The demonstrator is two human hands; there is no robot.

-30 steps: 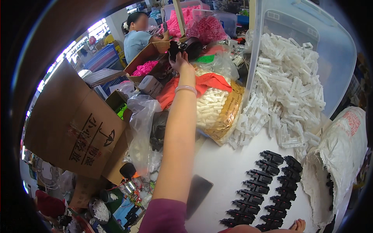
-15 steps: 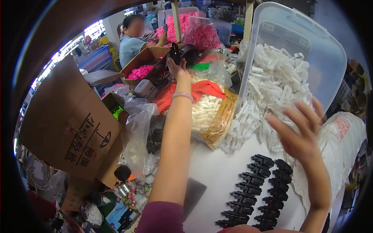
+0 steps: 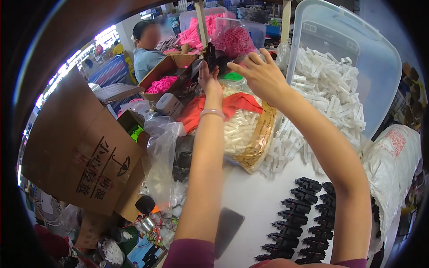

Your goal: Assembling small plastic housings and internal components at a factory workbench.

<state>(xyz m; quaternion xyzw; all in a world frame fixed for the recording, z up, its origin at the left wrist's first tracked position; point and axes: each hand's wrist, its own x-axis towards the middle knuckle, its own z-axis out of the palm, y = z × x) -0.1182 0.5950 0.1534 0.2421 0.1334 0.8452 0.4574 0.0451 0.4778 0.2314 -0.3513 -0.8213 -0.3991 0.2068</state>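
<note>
My left arm stretches far forward, and at its end my left hand (image 3: 209,79) grips an upright black plastic part (image 3: 210,54). The part's lower end is hidden by my fingers, so its full shape does not show. Bent in from the right, my right hand (image 3: 261,73) is beside it with fingers apart and nothing in them. Below both hands lie a red cloth (image 3: 223,107) and a clear bag of cream-coloured pieces (image 3: 241,134). Two rows of small black assemblies (image 3: 292,219) run along the white tabletop (image 3: 250,192) near me.
A tilted clear bin (image 3: 380,67) spills white plastic pieces (image 3: 326,98) at the right, above a white woven sack (image 3: 393,161). On the left stand a large cardboard box (image 3: 80,152) and loose wired parts (image 3: 149,225). Beyond an open carton (image 3: 156,78) sits another person (image 3: 145,53).
My right hand has swung from above the white pieces across to the left, close to my left hand. The left hand has shifted slightly, and the black part in it now stands upright.
</note>
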